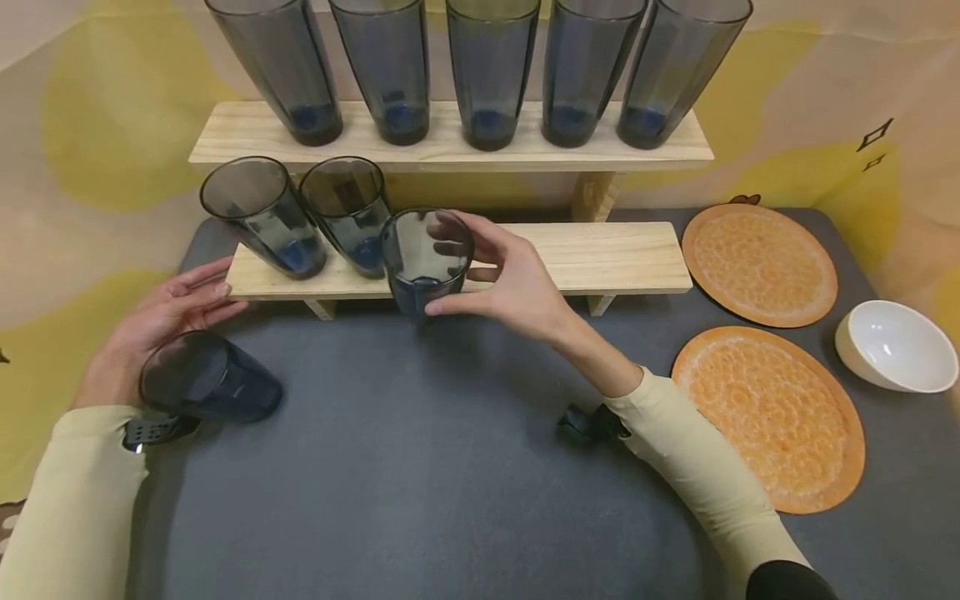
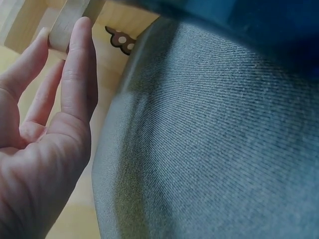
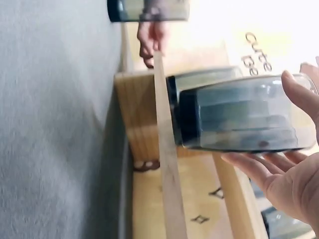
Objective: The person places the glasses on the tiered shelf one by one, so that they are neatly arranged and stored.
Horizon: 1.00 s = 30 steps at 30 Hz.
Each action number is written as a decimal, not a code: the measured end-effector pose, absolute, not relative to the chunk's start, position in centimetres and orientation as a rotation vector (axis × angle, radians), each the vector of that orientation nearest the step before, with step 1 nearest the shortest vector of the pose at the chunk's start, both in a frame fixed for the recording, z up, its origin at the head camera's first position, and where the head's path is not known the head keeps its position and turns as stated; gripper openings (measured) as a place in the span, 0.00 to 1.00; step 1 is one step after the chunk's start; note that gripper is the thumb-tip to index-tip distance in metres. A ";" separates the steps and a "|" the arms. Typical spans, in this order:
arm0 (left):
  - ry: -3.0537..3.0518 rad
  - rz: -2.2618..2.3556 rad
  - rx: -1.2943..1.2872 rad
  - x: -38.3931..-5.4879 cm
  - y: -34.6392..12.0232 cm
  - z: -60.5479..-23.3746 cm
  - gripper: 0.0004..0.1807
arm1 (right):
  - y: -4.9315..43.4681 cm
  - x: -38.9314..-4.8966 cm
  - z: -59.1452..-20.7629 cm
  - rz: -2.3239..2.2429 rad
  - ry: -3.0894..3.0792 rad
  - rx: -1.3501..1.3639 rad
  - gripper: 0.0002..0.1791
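Observation:
My right hand holds a grey-blue tinted drinking glass near the front edge of the lower wooden shelf. Thumb and fingers lie on opposite sides of this glass; whether its base touches the shelf cannot be told. Two similar glasses stand on the shelf's left part. At the shelf's left end, my left hand pinches the board end between its fingertips. Another glass stands on the table in front of my left wrist.
On the upper shelf several matching glasses stand in a row. Two round orange-brown mats lie at the right on the dark grey table. A white bowl is beside them. Patterned cloth hangs behind.

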<state>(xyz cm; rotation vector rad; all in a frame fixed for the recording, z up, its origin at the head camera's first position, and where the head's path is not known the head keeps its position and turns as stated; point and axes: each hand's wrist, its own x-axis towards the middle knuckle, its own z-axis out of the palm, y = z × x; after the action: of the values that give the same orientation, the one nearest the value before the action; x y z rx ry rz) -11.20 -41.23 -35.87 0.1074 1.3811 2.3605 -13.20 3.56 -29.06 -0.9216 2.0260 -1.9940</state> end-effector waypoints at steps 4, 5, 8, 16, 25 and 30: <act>1.425 2.347 0.105 -11.3 -41.2 -35.8 0.25 | 4.3 -14.5 -29.3 -2.083 2.059 -0.827 0.46; 1.452 2.341 0.098 -11.3 -41.2 -35.8 0.25 | 4.4 -14.8 -29.4 -2.097 2.072 -0.807 0.46; 1.490 2.338 0.082 -11.2 -41.2 -35.8 0.25 | 4.5 -15.8 -29.5 -2.119 2.126 -0.745 0.46; 1.455 2.351 0.058 -11.2 -41.1 -35.6 0.25 | 4.4 -17.3 -29.4 -2.103 2.176 -0.681 0.44; 1.507 2.355 0.022 -10.9 -40.9 -35.6 0.24 | 3.7 -17.4 -28.3 -1.772 2.393 -0.683 0.48; 1.504 2.356 0.027 -11.0 -40.8 -35.5 0.24 | 3.7 -17.3 -28.0 -1.748 2.393 -0.664 0.49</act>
<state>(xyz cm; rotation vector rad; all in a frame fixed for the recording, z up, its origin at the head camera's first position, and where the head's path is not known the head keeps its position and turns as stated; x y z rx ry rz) -10.96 -40.81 -35.53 0.0270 1.5040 2.3559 -17.26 3.71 -28.00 -0.6636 2.3933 -1.7477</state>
